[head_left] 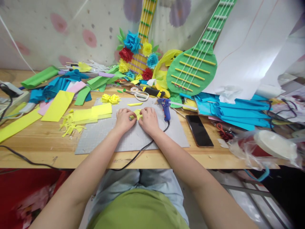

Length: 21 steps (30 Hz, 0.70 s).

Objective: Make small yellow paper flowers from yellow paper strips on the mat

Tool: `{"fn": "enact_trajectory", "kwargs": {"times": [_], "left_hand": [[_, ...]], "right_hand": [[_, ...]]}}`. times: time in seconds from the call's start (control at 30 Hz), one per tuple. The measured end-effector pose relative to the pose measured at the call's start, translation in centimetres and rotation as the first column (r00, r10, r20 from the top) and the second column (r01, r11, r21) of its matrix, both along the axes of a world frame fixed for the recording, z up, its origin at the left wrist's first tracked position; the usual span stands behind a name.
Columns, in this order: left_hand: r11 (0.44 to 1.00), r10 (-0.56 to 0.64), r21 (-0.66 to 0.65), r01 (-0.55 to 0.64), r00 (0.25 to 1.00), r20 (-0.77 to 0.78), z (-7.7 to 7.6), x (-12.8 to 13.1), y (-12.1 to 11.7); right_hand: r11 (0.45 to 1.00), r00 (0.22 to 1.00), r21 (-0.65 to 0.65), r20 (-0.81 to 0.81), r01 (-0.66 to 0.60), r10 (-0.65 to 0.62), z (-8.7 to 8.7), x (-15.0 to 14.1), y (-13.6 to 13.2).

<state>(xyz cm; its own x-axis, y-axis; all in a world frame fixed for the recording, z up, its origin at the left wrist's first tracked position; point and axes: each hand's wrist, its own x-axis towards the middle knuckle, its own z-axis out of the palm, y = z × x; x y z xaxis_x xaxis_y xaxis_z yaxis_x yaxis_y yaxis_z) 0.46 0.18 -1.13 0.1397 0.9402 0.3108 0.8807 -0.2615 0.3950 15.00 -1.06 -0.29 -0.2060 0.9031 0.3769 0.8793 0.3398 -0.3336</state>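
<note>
Above the grey cutting mat [95, 140], my left hand [125, 120] and my right hand [150, 121] meet, fingers curled, at a small piece of yellow crepe paper [137, 113]. Each hand pinches one side of it; the fingers hide part of its shape. Just right of my right hand lies a blue glue gun [166, 109], its cord running under my right forearm. A finished-looking yellow paper flower [111, 99] sits at the mat's back left. Yellow paper strips [101, 110] overlap the mat's left side, and a thin yellow strip [134, 104] lies behind my hands.
White-handled scissors [142, 96] and a yellow-black cutter [153, 92] lie behind the mat. A phone [199, 130] rests at right, near a plastic-wrapped cup [274, 144]. Coloured paper [57, 84] piles up left. Green [192, 71] and yellow [145, 19] paper instruments lean at the back.
</note>
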Motion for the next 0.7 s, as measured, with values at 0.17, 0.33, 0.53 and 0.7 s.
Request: {"fn": "enact_trajectory", "kwargs": {"times": [0.17,0.33,0.53,0.7], "left_hand": [[1.000,-0.003,-0.018,0.003,1.000,-0.002,0.14,-0.18,-0.05],[1.000,-0.023,-0.014,0.023,1.000,-0.004,0.19,-0.35,-0.13],[0.999,-0.033,-0.016,0.033,0.999,0.007,0.11,-0.49,-0.18],[0.999,-0.036,-0.024,0.036,0.999,0.019,0.04,-0.53,-0.12]], "right_hand": [[0.999,0.999,0.000,0.014,0.032,-0.032,0.23,0.48,-0.05],[0.999,0.999,0.013,-0.013,0.038,-0.038,-0.03,0.04,0.14],[1.000,1.000,0.005,0.015,0.002,-0.002,-0.40,-0.39,0.23],[1.000,1.000,0.025,0.006,0.013,-0.013,-0.45,-0.32,0.14]]}}
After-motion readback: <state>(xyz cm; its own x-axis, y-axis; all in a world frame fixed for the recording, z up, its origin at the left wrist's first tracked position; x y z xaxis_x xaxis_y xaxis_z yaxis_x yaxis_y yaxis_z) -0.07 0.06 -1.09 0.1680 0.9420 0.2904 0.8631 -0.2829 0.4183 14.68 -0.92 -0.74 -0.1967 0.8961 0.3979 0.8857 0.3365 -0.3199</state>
